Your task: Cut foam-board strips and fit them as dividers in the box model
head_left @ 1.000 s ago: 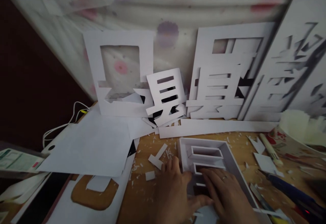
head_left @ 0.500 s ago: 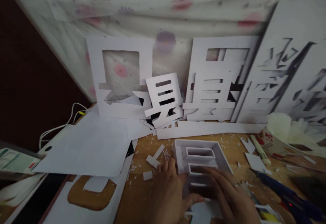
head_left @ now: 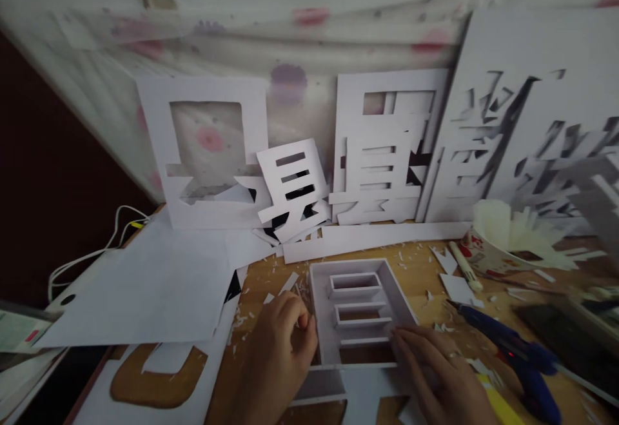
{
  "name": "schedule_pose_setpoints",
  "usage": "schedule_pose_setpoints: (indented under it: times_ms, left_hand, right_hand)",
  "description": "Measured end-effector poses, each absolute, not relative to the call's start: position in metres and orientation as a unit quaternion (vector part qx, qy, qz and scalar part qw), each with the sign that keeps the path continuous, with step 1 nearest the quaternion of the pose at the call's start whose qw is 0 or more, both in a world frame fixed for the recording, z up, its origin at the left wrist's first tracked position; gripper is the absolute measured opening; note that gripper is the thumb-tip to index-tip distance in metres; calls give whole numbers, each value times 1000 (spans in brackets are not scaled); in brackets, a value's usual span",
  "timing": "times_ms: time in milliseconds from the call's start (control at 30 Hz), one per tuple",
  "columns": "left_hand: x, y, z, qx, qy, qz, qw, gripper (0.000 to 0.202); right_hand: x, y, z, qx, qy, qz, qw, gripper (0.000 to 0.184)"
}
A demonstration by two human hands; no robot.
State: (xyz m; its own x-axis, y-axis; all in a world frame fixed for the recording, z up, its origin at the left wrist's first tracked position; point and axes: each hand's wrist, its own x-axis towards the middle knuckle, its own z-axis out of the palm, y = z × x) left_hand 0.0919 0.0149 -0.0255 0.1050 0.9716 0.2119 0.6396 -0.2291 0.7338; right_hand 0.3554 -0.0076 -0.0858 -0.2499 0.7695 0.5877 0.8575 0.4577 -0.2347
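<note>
A white foam-board letter frame [head_left: 360, 270] with raised walls and inner box strips lies on the wooden table. My left hand [head_left: 278, 347] rests against its left wall with the fingers curled in, and what they pinch, if anything, is hidden. My right hand [head_left: 435, 370] lies flat with fingers stretched along the frame's lower right corner, a ring on one finger.
Cut-out white character boards [head_left: 387, 154] lean against the wall behind. Loose white sheets [head_left: 145, 283] cover the left side. A blue glue gun [head_left: 507, 351], a pen [head_left: 464, 265], a paper cup [head_left: 493, 244] and paper scraps lie to the right.
The view has shifted right and down. My right hand slid off the frame's middle to its lower right edge. My left hand's fingers curled in beside the left wall.
</note>
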Motion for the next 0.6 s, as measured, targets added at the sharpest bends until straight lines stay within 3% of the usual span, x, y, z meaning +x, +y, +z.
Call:
schedule_pose_setpoints:
  times_ms: [200,433,600]
  left_hand:
    - [90,14,-35,661,572,372,312,22]
    - [89,12,-36,507,481,421,578,25]
    - [94,6,-29,479,436,462,606,23]
  right_hand:
    - [361,-11,-82,-506,-810,-68,289,29]
    - [366,-9,-85,-465,-835,-117,270,30]
    - [354,-7,-94,-478,-812,-150,300,32]
